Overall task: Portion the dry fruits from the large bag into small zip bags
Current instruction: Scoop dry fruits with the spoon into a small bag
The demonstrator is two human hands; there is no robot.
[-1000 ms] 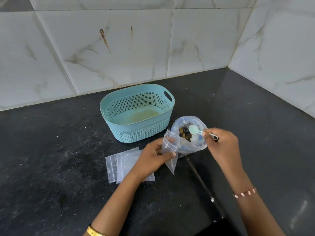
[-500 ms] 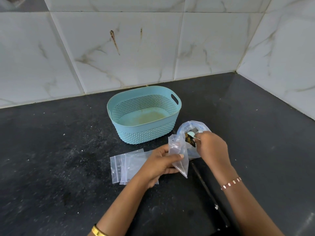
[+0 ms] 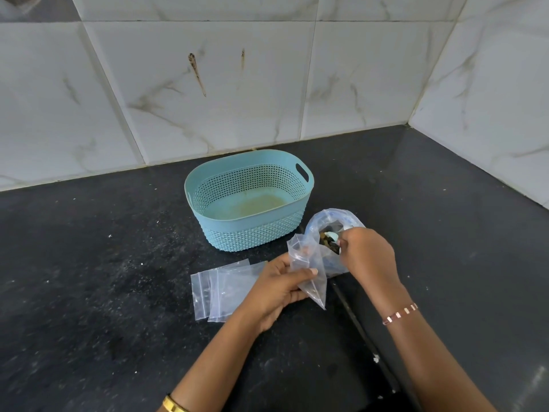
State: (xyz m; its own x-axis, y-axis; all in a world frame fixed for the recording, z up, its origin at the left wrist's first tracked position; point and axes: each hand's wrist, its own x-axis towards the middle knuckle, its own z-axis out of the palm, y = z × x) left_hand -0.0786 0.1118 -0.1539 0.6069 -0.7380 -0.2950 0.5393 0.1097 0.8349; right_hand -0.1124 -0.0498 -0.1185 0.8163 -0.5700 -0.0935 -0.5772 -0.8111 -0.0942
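The large clear bag point(image 3: 329, 218) of dark dry fruits stands open on the black counter, right of the basket. My right hand point(image 3: 367, 254) grips a small pale blue spoon point(image 3: 332, 234) whose bowl is down inside that bag among the fruits. Just left of it, my left hand point(image 3: 277, 288) pinches a small clear zip bag point(image 3: 306, 270) with its mouth held up and open beside the large bag. A few flat small zip bags point(image 3: 221, 288) lie in a stack under and left of my left hand.
A light blue perforated basket point(image 3: 248, 224) with nothing in it stands behind the bags. White marble-look tiles form the back and right walls. A seam in the black counter point(image 3: 89, 263) runs toward me under my right forearm.
My right hand has lowered the spoon from above the large bag's mouth down into the fruits. My left hand keeps hold of the small zip bag.
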